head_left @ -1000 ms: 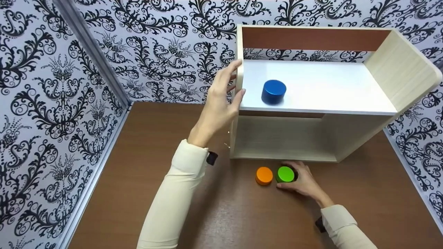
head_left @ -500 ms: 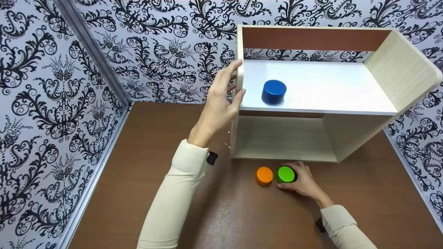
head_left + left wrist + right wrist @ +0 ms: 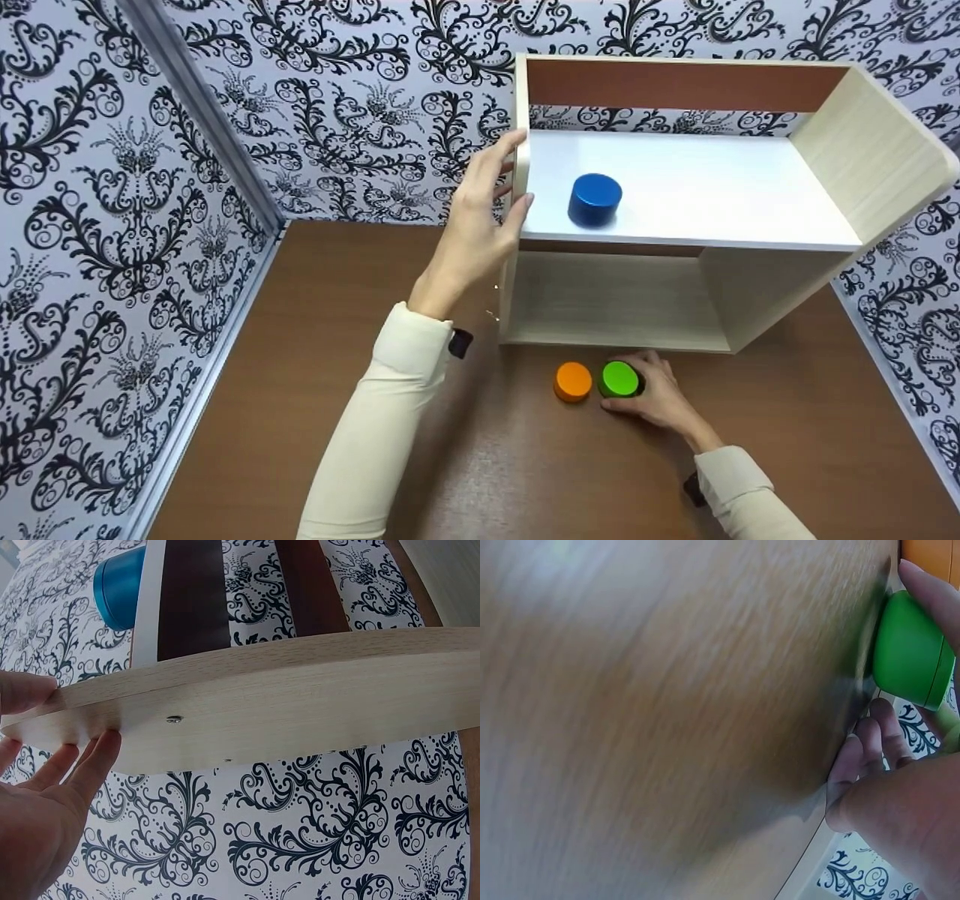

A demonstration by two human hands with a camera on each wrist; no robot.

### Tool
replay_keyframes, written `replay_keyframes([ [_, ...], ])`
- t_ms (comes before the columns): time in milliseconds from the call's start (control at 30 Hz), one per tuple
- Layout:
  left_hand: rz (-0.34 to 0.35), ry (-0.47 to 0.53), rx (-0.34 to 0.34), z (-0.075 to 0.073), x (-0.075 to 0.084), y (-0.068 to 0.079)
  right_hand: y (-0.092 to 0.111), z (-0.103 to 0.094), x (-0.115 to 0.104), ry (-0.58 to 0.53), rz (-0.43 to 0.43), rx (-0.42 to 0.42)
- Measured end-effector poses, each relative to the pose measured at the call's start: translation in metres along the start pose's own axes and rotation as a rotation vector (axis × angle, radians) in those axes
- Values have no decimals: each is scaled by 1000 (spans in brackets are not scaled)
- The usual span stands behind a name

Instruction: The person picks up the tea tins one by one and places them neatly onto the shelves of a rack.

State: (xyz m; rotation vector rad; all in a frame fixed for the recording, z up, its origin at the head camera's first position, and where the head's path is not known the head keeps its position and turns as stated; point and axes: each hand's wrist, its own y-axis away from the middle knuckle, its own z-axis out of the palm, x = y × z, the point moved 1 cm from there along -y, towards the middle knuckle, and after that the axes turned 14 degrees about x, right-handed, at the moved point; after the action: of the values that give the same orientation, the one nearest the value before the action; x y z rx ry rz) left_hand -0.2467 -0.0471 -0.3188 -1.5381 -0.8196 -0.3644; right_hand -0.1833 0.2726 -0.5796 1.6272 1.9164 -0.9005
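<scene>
In the head view my left hand (image 3: 474, 217) grips the left side panel of a pale wooden shelf unit (image 3: 720, 187), thumb on one side and fingers on the other. The left wrist view shows the fingertips on the panel's outer face (image 3: 300, 705). My right hand (image 3: 658, 394) holds a small green round container (image 3: 619, 378) between thumb and fingers on the brown table, in front of the unit. Just left of it stands an orange round container (image 3: 573, 381). A larger blue cylindrical container (image 3: 595, 200) stands on the white upper shelf, near its left end.
Below the white shelf is an open lower compartment (image 3: 615, 296) with a pale floor. The brown table (image 3: 322, 315) extends left and front of the unit. Patterned walls (image 3: 360, 112) stand behind and at the left. A reddish-brown board (image 3: 682, 85) spans the unit's upper back.
</scene>
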Motion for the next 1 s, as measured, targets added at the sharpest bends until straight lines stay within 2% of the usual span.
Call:
replay_keyframes([
  [433,-7,11,-3,0,1,0,0,0,1,3,-19,21],
  [1000,-3,2,-5,0,0,0,1,-11,-7,-15,62,32],
])
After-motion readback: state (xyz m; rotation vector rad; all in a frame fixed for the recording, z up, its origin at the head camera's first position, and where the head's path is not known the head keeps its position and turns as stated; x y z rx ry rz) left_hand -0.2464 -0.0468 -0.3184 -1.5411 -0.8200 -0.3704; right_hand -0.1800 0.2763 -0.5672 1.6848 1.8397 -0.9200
